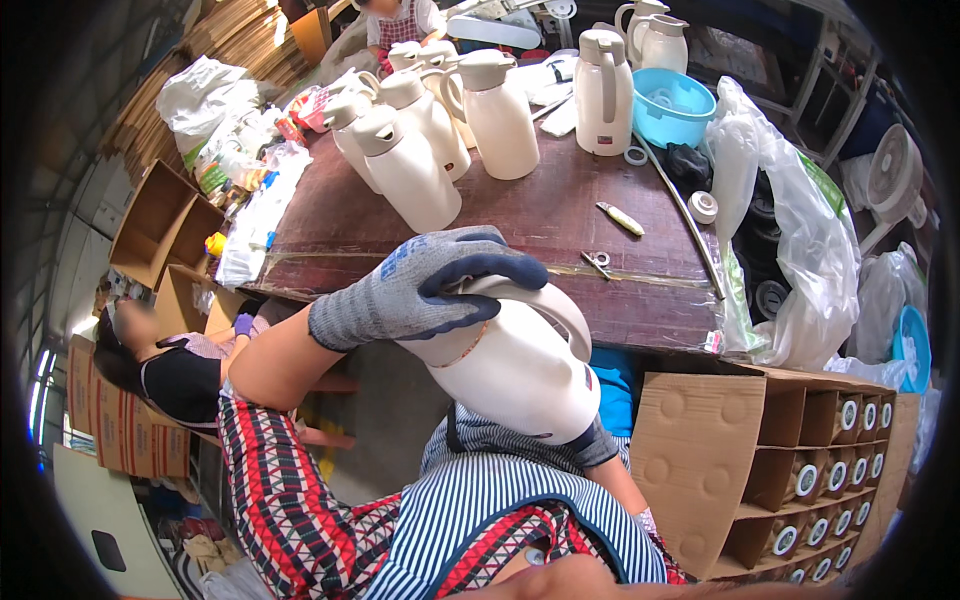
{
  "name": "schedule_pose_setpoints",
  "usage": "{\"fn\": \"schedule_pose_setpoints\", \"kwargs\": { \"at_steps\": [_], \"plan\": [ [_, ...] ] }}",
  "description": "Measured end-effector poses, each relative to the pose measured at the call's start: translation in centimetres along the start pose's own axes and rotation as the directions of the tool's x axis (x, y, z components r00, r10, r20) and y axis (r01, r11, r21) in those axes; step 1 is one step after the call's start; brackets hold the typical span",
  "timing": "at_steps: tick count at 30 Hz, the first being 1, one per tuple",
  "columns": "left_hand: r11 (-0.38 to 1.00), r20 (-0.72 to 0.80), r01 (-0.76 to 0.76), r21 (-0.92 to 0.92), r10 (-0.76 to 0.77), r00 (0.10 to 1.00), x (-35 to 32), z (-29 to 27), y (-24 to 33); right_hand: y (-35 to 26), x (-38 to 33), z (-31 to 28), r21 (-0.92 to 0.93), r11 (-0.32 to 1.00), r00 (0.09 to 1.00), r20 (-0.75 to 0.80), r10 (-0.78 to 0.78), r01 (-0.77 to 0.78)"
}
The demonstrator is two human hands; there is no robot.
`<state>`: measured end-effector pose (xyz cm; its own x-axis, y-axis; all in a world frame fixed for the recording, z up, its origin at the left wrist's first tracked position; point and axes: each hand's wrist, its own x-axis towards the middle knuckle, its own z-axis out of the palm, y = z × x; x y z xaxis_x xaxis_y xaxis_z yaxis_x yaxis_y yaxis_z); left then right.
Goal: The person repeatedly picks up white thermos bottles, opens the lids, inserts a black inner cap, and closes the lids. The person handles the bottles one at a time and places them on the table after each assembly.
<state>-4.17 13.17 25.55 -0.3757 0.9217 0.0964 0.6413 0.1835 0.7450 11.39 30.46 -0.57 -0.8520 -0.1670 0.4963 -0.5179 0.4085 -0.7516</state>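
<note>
A cream-white vacuum jug (515, 375) lies tilted in front of my body, its top toward the upper left and its base toward the lower right. My left hand (425, 285), in a grey knit glove with dark blue coated fingers, is closed around the jug's top end beside the handle. At the base, my gloved right hand (598, 446) supports the jug from below; most of its fingers are hidden behind it. Beyond, a group of similar jugs (412, 175) stands upright on the dark reddish table (540, 225), with another jug (603, 95) farther right.
A folding knife (622, 218), a white tape roll (703, 207) and a blue basin (675, 105) are on the table. At right stands a divided carton (700, 470) holding several round-ended items. One person (180, 375) sits at left; another (405, 25) is across the table.
</note>
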Motion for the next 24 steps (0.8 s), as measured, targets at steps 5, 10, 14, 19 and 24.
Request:
{"fn": "schedule_pose_setpoints", "kwargs": {
  "at_steps": [5,10,14,19,24],
  "plan": [
    [0.998,0.003,0.065,0.008,-0.065,0.998,-0.5,-0.2,-0.5,-0.1,0.0,0.3,0.168,0.981,0.995,0.003,0.097,-0.096],
    [0.988,-0.034,0.110,-0.112,-0.115,0.993,-0.7,-0.4,-1.0,0.3,-0.1,0.7,0.269,0.954,0.990,-0.002,0.139,-0.134],
    [0.997,-0.051,0.044,-0.055,-0.047,0.998,-1.0,-0.3,-1.0,0.9,-0.7,0.9,0.383,0.909,0.984,0.000,0.176,-0.162],
    [0.996,-0.145,0.008,-0.086,-0.021,0.989,-2.7,0.9,-1.6,3.0,-2.6,0.8,0.556,0.802,0.961,-0.022,0.275,-0.217],
    [0.973,-0.377,0.152,-0.174,-0.208,0.902,-5.3,3.2,-5.1,4.7,-4.9,-1.4,0.157,0.963,0.974,-0.010,0.225,-0.220]
  ]
}}
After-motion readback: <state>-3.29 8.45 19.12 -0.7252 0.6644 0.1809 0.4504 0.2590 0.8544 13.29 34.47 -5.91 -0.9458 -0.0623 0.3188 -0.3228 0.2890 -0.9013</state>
